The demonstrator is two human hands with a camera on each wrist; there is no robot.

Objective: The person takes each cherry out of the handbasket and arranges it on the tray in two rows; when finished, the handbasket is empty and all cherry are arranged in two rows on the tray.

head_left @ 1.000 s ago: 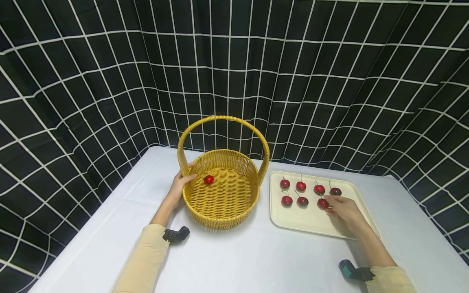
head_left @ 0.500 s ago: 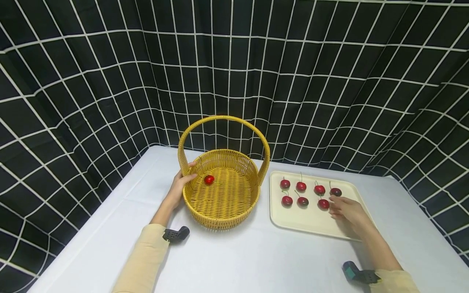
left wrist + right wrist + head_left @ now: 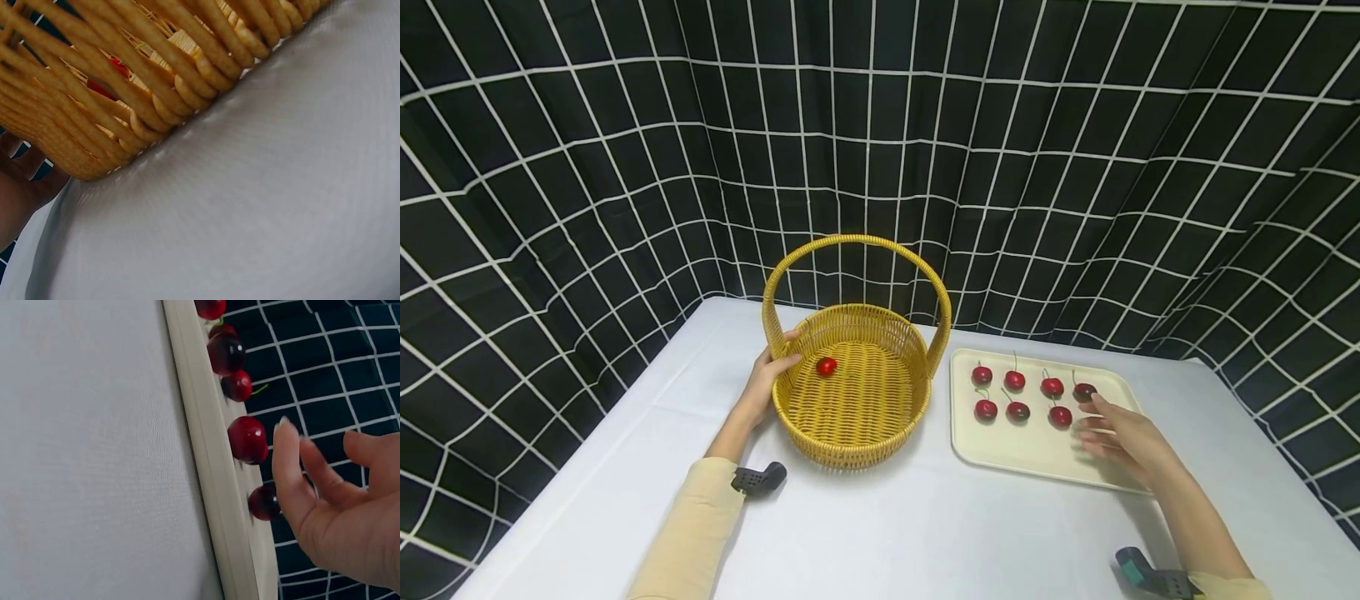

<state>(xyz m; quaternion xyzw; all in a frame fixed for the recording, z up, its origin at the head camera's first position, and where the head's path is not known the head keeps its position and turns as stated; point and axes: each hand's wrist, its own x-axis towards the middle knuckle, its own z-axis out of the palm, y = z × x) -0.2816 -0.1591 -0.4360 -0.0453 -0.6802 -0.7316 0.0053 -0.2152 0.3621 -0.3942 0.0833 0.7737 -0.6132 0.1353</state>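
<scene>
My left hand (image 3: 763, 383) holds the yellow woven basket (image 3: 850, 457) at its left side, by the foot of the tall handle, with the thumb over the rim. In the left wrist view the weave of the basket (image 3: 150, 75) fills the top, and the hand (image 3: 25, 194) shows at its edge. One red cherry (image 3: 826, 367) lies inside the basket. Over the right part of the cream tray (image 3: 1015, 448), my right hand (image 3: 1131, 437) holds nothing, its fingers spread. Closest to it are a red cherry (image 3: 1060, 417) and a darker cherry (image 3: 1084, 392).
Several more stemmed cherries, such as one red cherry (image 3: 986, 410), lie in two rows on the tray. A white cloth (image 3: 880, 533) covers the table. Black curtain (image 3: 865, 150) with white grid lines stands behind and at both sides.
My right hand has let go of the front-row cherry at right, which stays on the tray. It has drawn back rightward and its fingers have spread. The left hand keeps its hold on the basket.
</scene>
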